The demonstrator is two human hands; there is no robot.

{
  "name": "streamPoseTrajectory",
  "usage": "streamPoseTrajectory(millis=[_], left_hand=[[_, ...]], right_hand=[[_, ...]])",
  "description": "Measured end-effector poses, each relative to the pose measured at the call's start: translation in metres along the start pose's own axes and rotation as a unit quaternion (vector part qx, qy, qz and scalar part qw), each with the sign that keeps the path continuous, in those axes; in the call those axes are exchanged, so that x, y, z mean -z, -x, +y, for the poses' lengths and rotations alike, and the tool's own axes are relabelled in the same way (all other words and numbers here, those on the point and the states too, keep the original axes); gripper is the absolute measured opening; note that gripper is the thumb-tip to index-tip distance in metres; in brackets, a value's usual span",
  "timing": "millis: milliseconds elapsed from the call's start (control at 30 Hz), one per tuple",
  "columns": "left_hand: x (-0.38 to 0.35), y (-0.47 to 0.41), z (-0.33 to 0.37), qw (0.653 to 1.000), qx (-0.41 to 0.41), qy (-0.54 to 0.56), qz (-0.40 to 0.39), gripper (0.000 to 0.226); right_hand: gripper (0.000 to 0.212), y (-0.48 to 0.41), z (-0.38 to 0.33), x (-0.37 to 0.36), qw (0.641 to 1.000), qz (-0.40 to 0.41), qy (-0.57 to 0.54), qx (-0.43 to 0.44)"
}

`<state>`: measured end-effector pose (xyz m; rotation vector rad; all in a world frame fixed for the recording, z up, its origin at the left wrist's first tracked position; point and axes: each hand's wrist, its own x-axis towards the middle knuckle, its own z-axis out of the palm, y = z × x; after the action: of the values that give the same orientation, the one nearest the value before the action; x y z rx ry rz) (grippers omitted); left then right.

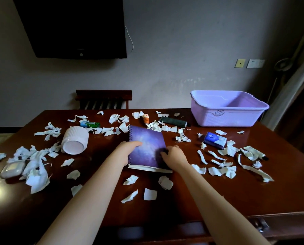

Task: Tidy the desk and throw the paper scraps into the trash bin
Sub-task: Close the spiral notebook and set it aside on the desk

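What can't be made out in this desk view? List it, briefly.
- Head view: whatever the right hand pinches on the purple notebook is dark and blurred.
- Inside of the white cup: it lies on its side, base toward the camera.
- Print on the green packet and blue tissue pack: too small.
- Floor of the purple tub: hidden behind its front wall.
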<state>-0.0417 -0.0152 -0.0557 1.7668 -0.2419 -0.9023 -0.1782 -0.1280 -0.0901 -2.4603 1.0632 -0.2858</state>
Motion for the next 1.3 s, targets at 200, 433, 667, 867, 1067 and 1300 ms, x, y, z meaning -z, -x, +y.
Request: streamPoseTrajectory(millis=[200, 433, 667, 867, 1067, 1300], left_hand=[[0.006, -0.002, -0.001, 0.998, -0.024, -0.044, 0.029, 0.04], [0.044, 0.007, -0.004, 0.997, -0.047, -0.027, 0.048, 0.037], [0.074, 0.031, -0.012, 0.993, -0.086, 0.076, 0.029, 0.012], [0.068, 0.044, -0.005, 0.989, -0.112, 0.1, -0.006, 0.014], [0.013, 0.049, 0.003, 0.988, -0.116, 0.088, -0.055, 0.018], [-0.07, 0.054, 0.016, 0.983, -0.131, 0.072, -0.11, 0.016]], right_hand=[[0.036, 0.001, 0.0, 0.0, 0.993, 0.032, -0.102, -0.04], [0.039, -0.001, -0.024, 0.011, 0.973, -0.013, -0.225, -0.051], [0.029, 0.013, -0.063, 0.012, 0.878, -0.105, -0.464, -0.06], [0.018, 0.019, -0.073, 0.024, 0.867, -0.003, -0.49, -0.088], [0.018, 0.016, -0.031, 0.059, 0.926, 0.075, -0.348, -0.123], [0.032, 0.019, 0.023, 0.096, 0.915, 0.18, -0.322, -0.163]])
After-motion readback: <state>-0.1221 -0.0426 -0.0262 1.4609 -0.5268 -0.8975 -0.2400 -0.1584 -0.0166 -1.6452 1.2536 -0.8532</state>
